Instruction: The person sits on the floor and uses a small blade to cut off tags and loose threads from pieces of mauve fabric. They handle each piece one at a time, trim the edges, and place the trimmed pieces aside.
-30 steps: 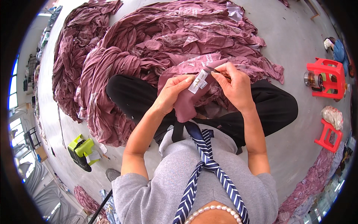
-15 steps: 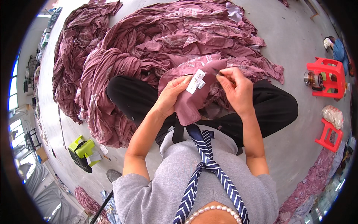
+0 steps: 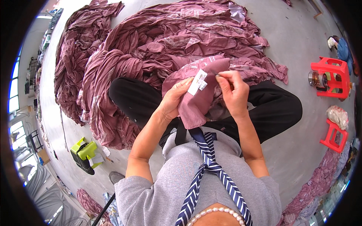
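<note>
My left hand (image 3: 175, 97) is closed on a piece of mauve cloth (image 3: 192, 109), with a white label (image 3: 197, 82) lying on it by the thumb and fingertips. Under the label's edge sits a smaller white tag. My right hand (image 3: 234, 92) is in a pinch just right of the label, above the cloth. A tiny dark tip shows at its fingertips, too small to name. Beyond both hands, a large heap of the same mauve patterned fabric (image 3: 151, 41) spreads over the floor and against my crossed legs.
On the right stand a red plastic stool (image 3: 332, 77) with a glass jar (image 3: 317, 80) beside it, and a second red stool (image 3: 335, 136) with a plastic bag (image 3: 337, 116). A lime-green and black container (image 3: 86, 153) rests at the left. More fabric (image 3: 315, 188) lies lower right.
My right hand has drawn slightly left and down, nearer the label, its pinch kept. My left hand still holds the cloth in almost the same place.
</note>
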Tool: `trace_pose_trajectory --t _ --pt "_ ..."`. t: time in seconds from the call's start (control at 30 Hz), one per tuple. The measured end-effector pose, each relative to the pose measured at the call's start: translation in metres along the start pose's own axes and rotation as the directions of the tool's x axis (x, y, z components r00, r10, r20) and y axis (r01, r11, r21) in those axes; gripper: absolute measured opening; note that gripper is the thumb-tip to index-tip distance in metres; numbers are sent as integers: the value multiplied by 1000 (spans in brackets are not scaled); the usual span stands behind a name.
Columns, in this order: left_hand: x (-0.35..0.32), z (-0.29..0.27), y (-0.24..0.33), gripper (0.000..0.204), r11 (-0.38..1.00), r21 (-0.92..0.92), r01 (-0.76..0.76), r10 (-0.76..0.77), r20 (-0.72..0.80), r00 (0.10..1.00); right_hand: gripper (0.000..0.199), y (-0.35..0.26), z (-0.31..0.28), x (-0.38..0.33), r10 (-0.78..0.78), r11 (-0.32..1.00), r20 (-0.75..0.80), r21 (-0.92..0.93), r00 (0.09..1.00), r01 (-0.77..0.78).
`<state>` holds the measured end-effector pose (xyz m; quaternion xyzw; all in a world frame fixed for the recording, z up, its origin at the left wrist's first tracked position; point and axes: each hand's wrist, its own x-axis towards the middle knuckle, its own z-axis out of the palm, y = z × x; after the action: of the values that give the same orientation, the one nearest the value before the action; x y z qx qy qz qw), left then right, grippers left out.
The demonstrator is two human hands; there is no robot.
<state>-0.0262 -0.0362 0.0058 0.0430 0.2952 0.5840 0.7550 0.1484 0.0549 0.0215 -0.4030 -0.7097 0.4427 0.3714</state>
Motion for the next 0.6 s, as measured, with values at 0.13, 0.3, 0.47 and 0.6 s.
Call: trace_pose_trajectory --t 0.13,0.3,0.47,0.6 --pt "1 -2 4 36 1000 -9 17 -18 -63 998 21 3 -9 6 48 986 -111 166 993 -29" --pt "3 7 8 32 997 63 -42 54 -199 979 22 -8 -9 1 -20 997 16 77 1000 19" --pt "3 7 9 35 994 76 -73 87 -207 975 23 -20 -7 -8 -158 974 190 -133 969 185" --pt "4 8 12 39 999 -28 -46 44 -79 996 24 -25 0 -11 -250 943 239 -159 938 292"
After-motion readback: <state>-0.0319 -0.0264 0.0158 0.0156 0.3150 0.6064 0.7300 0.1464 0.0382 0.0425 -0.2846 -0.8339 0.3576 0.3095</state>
